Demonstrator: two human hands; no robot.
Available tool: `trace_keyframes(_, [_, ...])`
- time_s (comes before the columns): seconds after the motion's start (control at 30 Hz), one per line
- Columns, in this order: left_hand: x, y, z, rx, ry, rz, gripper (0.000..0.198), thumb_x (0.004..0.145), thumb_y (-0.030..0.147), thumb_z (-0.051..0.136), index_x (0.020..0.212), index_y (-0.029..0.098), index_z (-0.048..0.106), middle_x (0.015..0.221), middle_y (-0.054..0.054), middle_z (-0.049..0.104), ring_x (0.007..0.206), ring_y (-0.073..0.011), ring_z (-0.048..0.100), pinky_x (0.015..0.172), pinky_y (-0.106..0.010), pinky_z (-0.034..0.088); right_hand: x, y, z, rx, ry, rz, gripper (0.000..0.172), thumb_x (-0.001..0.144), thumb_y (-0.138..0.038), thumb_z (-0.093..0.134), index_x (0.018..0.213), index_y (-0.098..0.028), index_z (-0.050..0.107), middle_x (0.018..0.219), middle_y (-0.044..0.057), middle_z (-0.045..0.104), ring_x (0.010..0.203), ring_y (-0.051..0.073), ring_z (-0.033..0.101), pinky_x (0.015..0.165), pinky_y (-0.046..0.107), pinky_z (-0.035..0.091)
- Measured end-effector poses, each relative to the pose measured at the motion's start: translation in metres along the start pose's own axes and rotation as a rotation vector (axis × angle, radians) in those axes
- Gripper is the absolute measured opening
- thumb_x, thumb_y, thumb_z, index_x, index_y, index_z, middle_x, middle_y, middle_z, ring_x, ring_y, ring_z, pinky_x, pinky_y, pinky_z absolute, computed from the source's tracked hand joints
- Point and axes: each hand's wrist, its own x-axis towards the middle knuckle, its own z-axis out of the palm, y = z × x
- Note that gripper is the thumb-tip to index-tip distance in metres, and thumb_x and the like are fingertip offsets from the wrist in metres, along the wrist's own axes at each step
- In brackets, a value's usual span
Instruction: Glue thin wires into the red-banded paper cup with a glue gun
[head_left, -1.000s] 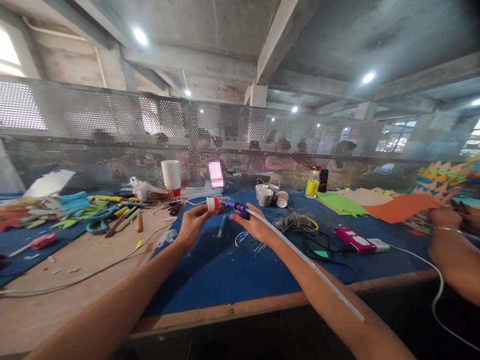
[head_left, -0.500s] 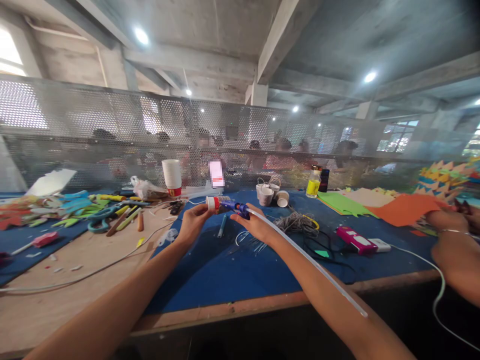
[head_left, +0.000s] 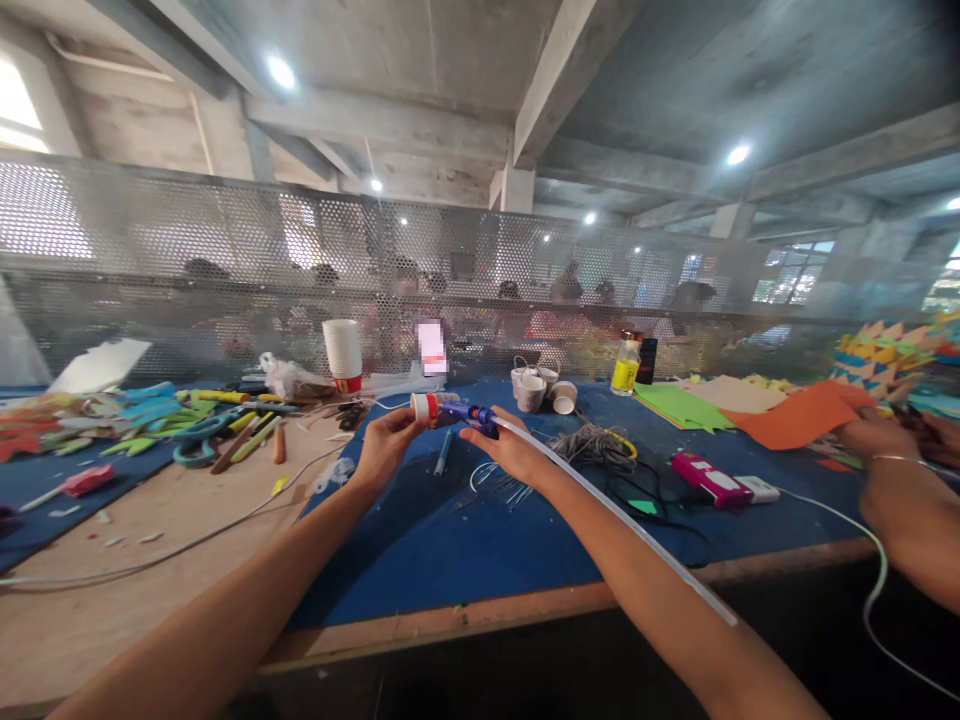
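My left hand (head_left: 386,445) is closed around a small paper cup (head_left: 427,406) with a red band, held on its side above the blue mat. My right hand (head_left: 508,449) grips a blue glue gun (head_left: 471,413) whose nozzle points left at the cup. A long translucent glue stick (head_left: 600,505) sticks out of the gun's back and runs along my right forearm. Both hands hover above the blue-covered table (head_left: 480,545).
Small paper cups (head_left: 534,386), a yellow bottle (head_left: 624,370), coiled twine (head_left: 592,445), a pink device (head_left: 709,478) and a tall cup stack (head_left: 343,352) stand nearby. Scissors and foam scraps (head_left: 187,425) lie left. Another person's hand (head_left: 874,440) holds orange foam (head_left: 795,417) at right.
My hands hold the cup and glue gun almost still. The other person's hand at right has lifted the orange foam sheet slightly.
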Motion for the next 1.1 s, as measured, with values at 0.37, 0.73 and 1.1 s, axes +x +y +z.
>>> trace_keyframes(0.37, [0.0003,-0.0003,0.0,0.005,0.003,0.005,0.036,0.07,0.045,0.076,0.088,0.014,0.076,0.088,-0.007,0.076,0.086,-0.0243,0.066,0.085,-0.032,0.047,-0.0006,0.0008,0.0,0.005,0.0,0.007,0.04,0.086,-0.06,0.057,0.08,-0.021,0.052,0.073,-0.002,0.052,0.066,0.014,0.048,0.063,0.026,0.036])
trace_keyframes(0.73, [-0.0005,0.0006,0.0002,-0.002,0.007,-0.002,0.038,0.071,0.046,0.075,0.09,0.014,0.076,0.091,-0.007,0.076,0.086,-0.0234,0.065,0.084,-0.031,0.046,-0.0014,0.0016,-0.0006,0.016,-0.005,0.024,0.042,0.084,-0.063,0.057,0.079,-0.021,0.051,0.073,-0.002,0.053,0.066,0.014,0.049,0.063,0.026,0.038])
trace_keyframes(1.1, [0.0009,-0.0026,-0.0002,0.011,0.021,0.007,0.041,0.069,0.05,0.075,0.089,0.014,0.077,0.089,-0.007,0.076,0.084,-0.0232,0.066,0.082,-0.031,0.047,-0.001,0.0012,-0.0001,0.019,-0.006,0.012,0.04,0.084,-0.061,0.059,0.079,-0.022,0.053,0.07,-0.002,0.052,0.063,0.014,0.047,0.061,0.026,0.038])
